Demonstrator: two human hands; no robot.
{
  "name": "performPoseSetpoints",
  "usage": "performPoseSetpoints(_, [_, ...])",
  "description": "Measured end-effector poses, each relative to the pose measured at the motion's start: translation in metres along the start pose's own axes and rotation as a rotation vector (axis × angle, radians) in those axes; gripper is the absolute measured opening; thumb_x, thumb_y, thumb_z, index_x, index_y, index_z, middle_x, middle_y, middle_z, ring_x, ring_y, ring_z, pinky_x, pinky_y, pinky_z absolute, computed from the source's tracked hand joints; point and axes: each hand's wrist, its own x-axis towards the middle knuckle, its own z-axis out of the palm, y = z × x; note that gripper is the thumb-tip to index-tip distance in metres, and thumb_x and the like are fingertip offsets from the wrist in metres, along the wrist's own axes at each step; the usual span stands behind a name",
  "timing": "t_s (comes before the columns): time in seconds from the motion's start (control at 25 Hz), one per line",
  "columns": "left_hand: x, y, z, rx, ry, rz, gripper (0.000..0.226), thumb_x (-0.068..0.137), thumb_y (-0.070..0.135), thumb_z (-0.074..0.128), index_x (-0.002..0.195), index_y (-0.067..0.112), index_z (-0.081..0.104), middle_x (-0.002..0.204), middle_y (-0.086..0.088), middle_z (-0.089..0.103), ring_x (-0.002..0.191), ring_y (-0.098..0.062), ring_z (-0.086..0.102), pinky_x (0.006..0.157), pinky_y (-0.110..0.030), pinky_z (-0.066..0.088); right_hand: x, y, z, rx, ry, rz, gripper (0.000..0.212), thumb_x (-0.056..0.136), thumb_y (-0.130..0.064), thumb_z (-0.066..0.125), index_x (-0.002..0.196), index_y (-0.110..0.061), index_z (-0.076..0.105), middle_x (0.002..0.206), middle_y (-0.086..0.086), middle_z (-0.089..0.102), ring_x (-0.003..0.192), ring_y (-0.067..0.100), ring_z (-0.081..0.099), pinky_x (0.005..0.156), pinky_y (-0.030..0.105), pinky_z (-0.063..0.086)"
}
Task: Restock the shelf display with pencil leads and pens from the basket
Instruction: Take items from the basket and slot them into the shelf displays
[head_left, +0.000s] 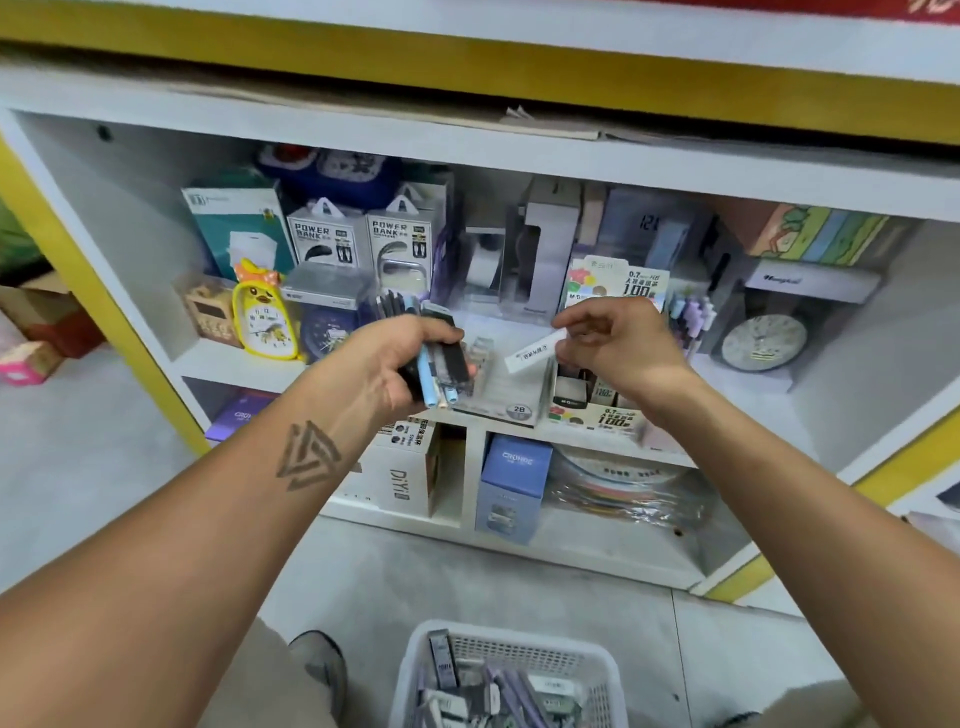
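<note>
My left hand (402, 358) grips a bundle of pens and lead cases (439, 366), dark, pale blue and cream, in front of the middle shelf. My right hand (621, 345) pinches a white lead case (532, 354) by its right end, held just above the clear display tray (511, 410) marked 2B. Beside that tray stands a 0.7 lead display box (597, 415) on the shelf's front edge. The white basket (506, 675) on the floor below me holds several more pens and lead cases.
The white shelf unit (467, 150) carries power bank boxes (358, 236), a yellow duck clock (262, 317), a round grey clock (763, 343) and a pen cup (688, 317). Boxes fill the lower cubbies (511, 483). My shoe (317, 660) is left of the basket.
</note>
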Motion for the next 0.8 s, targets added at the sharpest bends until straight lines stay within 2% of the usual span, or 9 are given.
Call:
performPoseSetpoints(0.04, [0.001,0.000,-0.001,-0.010,0.002,-0.003,0.004,0.093,0.005,0.058,0.091,0.001,0.058,0.060,-0.013,0.066,0.045,-0.022,0.066,0.043,-0.031,0.056,0.004,0.000,0.002,0.005,-0.012,0.007,0.027,0.081,-0.003,0.078,0.087,-0.028,0.074,0.096,0.009,0.074,0.081,0.023,0.072,0.083,0.035,0.061])
performPoseSetpoints(0.16, [0.005,0.002,-0.004,-0.050,0.006,-0.016,0.005,0.093,0.005,0.059,0.095,0.001,0.059,0.069,-0.015,0.067,0.046,-0.023,0.067,0.042,-0.030,0.056,0.014,-0.003,0.008,0.050,-0.046,0.032,0.027,0.082,0.001,0.075,0.090,-0.025,0.075,0.097,0.016,0.074,0.090,0.036,0.071,0.088,0.048,0.059])
performPoseSetpoints(0.32, [0.011,0.004,-0.010,-0.090,0.009,-0.016,0.014,0.092,0.004,0.059,0.106,0.001,0.059,0.083,-0.017,0.067,0.046,-0.023,0.066,0.043,-0.030,0.056,0.024,-0.003,0.012,0.063,-0.059,0.013,0.025,0.083,0.002,0.074,0.096,-0.019,0.075,0.099,0.013,0.073,0.088,0.036,0.073,0.090,0.051,0.057])
performPoseSetpoints(0.44, [0.013,0.003,-0.012,-0.101,0.013,-0.014,0.008,0.092,0.003,0.059,0.099,0.000,0.060,0.074,-0.017,0.068,0.046,-0.023,0.066,0.042,-0.029,0.055,0.030,-0.004,0.009,0.126,-0.045,-0.035,0.010,0.085,-0.007,0.076,0.094,-0.011,0.075,0.087,0.013,0.075,0.079,0.028,0.075,0.084,0.044,0.061])
performPoseSetpoints(0.52, [0.013,0.003,-0.013,-0.097,0.019,-0.018,0.002,0.091,0.002,0.060,0.091,0.000,0.060,0.063,-0.015,0.068,0.046,-0.023,0.066,0.042,-0.029,0.054,0.034,-0.006,0.009,0.119,-0.002,-0.084,0.006,0.086,-0.016,0.077,0.088,-0.011,0.075,0.076,0.009,0.074,0.067,0.021,0.074,0.071,0.031,0.062])
performPoseSetpoints(0.64, [0.014,0.000,-0.014,-0.073,0.036,-0.028,0.005,0.092,0.003,0.060,0.088,0.001,0.060,0.056,-0.013,0.067,0.044,-0.022,0.066,0.039,-0.027,0.052,0.041,-0.005,0.018,0.004,0.106,-0.119,0.008,0.087,-0.019,0.076,0.083,-0.013,0.075,0.062,0.003,0.070,0.053,0.013,0.068,0.055,0.019,0.055])
performPoseSetpoints(0.72, [0.014,-0.001,-0.013,-0.057,0.043,-0.035,0.005,0.092,0.004,0.061,0.088,0.001,0.061,0.056,-0.013,0.068,0.045,-0.022,0.067,0.039,-0.027,0.052,0.045,-0.005,0.025,-0.012,0.153,-0.116,0.006,0.088,-0.015,0.075,0.084,-0.011,0.073,0.062,0.001,0.068,0.050,0.010,0.067,0.055,0.023,0.057])
performPoseSetpoints(0.8, [0.014,-0.001,-0.014,-0.053,0.045,-0.037,0.004,0.091,0.004,0.062,0.091,0.000,0.063,0.058,-0.013,0.069,0.046,-0.022,0.067,0.039,-0.028,0.052,0.050,-0.004,0.031,-0.036,0.191,-0.146,0.004,0.090,-0.013,0.072,0.088,-0.016,0.071,0.069,0.003,0.069,0.053,0.011,0.068,0.063,0.032,0.061])
